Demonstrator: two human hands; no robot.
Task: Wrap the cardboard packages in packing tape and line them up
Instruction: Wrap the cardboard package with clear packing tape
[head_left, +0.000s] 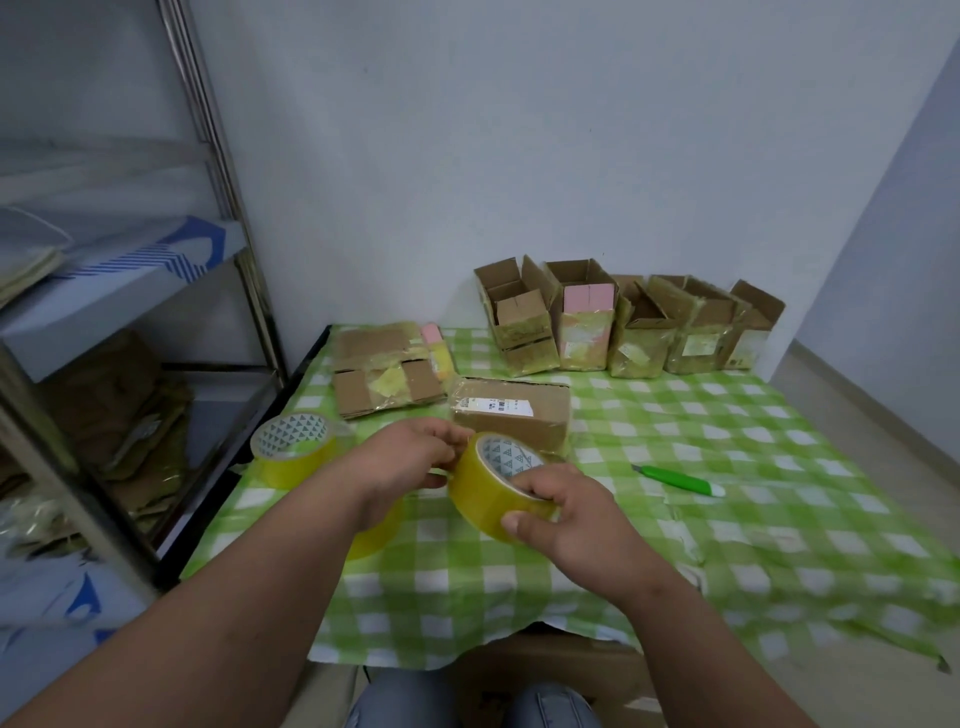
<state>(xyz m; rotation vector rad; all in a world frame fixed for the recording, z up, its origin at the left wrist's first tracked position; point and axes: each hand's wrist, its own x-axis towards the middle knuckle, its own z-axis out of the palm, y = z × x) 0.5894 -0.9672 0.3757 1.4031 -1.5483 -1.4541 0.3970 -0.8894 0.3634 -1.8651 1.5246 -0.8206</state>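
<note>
A third tape roll (374, 535) lies mostly hidden under the left forearm, only its yellow edge showing. The left hand's (410, 457) fingertips are hard to make out where they meet the held roll (493, 483); they curl at its far-left rim, seemingly pinching the tape end. The table's (779, 519) right part is blurred, and its near edge drops away just below the wrists.

Right of the grip the checked cloth is open as far as a green cutter (680, 480). Just beyond the grip lies a closed box (514, 415), almost touching the roll. Further back left sits a flattened stack (387, 374); further back right, a row of open boxes (623, 322) stands against the wall. Left of the grip a spare roll (293, 447) rests near the table's edge.

The right hand (566, 514) grips the held roll, tilted, thumb on its outer face, fingers hooked into the core. Both forearms reach forward, converging.
</note>
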